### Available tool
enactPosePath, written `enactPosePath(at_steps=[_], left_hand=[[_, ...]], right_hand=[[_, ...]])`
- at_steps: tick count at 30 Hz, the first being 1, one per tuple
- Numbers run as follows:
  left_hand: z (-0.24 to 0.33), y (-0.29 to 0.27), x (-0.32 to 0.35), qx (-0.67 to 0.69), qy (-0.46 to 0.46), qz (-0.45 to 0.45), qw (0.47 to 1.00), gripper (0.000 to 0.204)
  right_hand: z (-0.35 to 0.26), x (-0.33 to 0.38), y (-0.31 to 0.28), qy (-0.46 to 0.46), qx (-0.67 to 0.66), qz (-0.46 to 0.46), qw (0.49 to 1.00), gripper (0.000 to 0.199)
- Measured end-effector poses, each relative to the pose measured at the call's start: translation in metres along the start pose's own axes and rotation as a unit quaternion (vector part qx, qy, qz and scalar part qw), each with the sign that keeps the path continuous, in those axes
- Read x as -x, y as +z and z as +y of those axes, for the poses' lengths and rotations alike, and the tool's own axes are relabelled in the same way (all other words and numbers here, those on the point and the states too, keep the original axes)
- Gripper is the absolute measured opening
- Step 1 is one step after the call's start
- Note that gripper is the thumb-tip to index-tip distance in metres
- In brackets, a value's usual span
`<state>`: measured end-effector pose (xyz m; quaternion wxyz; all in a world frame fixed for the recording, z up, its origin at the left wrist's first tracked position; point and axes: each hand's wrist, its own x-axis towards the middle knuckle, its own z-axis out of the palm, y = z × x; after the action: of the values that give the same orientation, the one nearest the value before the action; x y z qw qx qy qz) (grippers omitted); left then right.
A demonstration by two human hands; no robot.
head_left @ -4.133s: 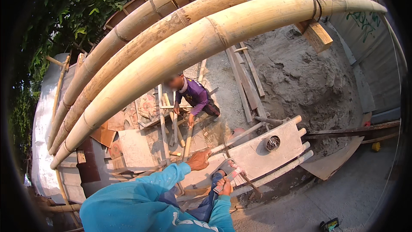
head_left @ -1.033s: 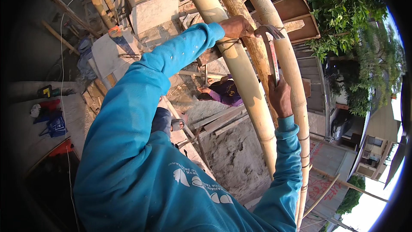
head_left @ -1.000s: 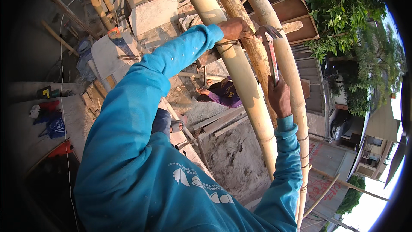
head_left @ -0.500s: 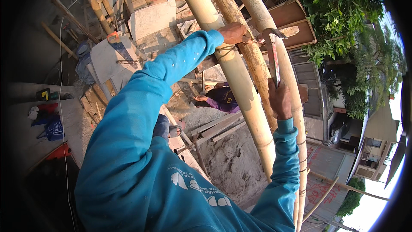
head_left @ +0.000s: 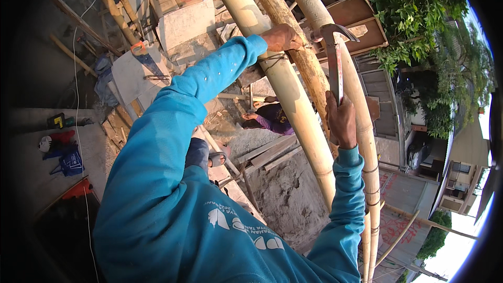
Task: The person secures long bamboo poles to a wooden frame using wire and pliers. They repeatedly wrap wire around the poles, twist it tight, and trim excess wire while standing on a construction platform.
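Right now right hand [head_left: 341, 120] fingers clench the claw hammer [head_left: 334, 57] handle, head raised near the outer bamboo pole [head_left: 356, 94]. Left hand [head_left: 282, 36] grips across the middle bamboo pole [head_left: 309, 81], just above the wire tie [head_left: 272, 62]. Risks: a glancing swing hits left knuckles; hammer slips, falls toward the person in purple [head_left: 272, 119] below.

Bright daylight, sharp focus, dark fisheye rim

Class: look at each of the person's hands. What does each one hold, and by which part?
The right hand holds a claw hammer by its handle's lower end. The left hand grips a bamboo pole near a wire tie.
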<state>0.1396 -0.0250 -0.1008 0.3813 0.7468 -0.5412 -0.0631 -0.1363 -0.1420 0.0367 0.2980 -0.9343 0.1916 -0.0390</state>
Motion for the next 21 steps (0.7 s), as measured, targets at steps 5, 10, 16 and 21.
enactPosePath(at_steps=[5,10,16,21], left_hand=[[-0.016,-0.008,-0.003,0.137,-0.003,0.034,0.99,0.037],[-0.057,-0.026,-0.022,-0.169,-0.116,0.043,0.978,0.042],[-0.05,0.007,-0.031,-0.26,-0.056,0.022,0.964,0.043],[-0.062,-0.009,-0.027,-0.242,-0.092,0.034,0.965,0.042]], right_hand=[[-0.06,0.017,-0.019,-0.09,-0.152,0.139,0.974,0.032],[-0.052,0.01,-0.005,-0.246,-0.267,0.186,0.913,0.027],[0.04,-0.003,0.003,-0.041,0.07,0.009,0.997,0.036],[-0.057,0.007,-0.02,-0.06,-0.194,0.096,0.975,0.036]])
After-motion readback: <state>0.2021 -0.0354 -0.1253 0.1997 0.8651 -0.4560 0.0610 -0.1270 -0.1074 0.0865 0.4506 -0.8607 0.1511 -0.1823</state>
